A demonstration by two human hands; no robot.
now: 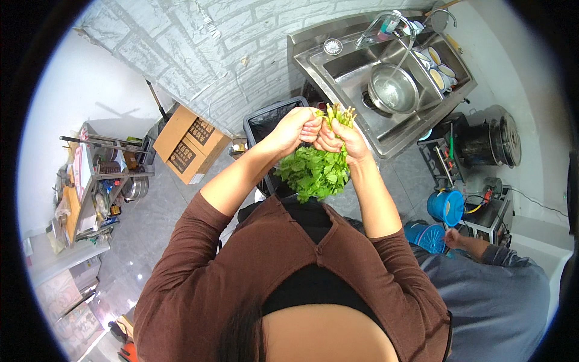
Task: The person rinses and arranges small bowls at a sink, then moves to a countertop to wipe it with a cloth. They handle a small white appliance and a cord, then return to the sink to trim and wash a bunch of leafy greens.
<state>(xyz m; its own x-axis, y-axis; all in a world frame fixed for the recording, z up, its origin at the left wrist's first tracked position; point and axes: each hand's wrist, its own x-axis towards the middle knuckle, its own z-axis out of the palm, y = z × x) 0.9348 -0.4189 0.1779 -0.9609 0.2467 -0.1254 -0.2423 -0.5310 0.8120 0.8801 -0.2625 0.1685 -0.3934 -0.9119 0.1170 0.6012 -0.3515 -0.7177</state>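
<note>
A bunch of leafy green herbs, looking like cilantro (pixel 316 174), hangs with its leaves toward my body and its cut stems pointing away. My right hand (pixel 346 139) is closed around the stems just below their ends. Beside it, my left hand (pixel 301 129) has its fingers curled at the stems' left side, with a bit of yellowish stem at its fingertips. The two hands touch or nearly touch. Under them stands a dark bin with a black liner (pixel 267 122), partly hidden by my left forearm and the leaves.
A steel sink (pixel 344 74) at upper right holds a metal bowl (pixel 392 88) under the faucet; cups (pixel 436 79) stand in its right part. An open cardboard box (pixel 192 145) is on the floor at left, near a cluttered shelf (pixel 97 174). A co-worker (pixel 493 298) is close at lower right, beside blue buckets (pixel 445 207).
</note>
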